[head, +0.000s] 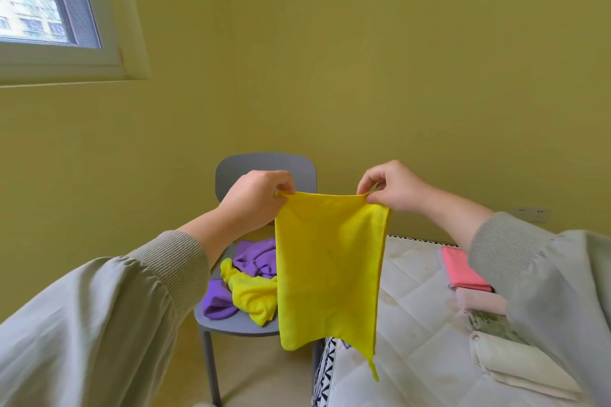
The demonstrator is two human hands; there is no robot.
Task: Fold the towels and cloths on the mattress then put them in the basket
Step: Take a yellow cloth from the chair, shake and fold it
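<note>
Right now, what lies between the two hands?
In the head view, the top edge of the yellow cloth stretches there; the left hand and the right hand each pinch one upper corner.

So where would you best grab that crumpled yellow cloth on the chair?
The crumpled cloth lies heaped on the chair among purple cloths, and one bunched tip sticks up at its far left end. Pinch that tip from above, as it is probably the freest part.
</note>
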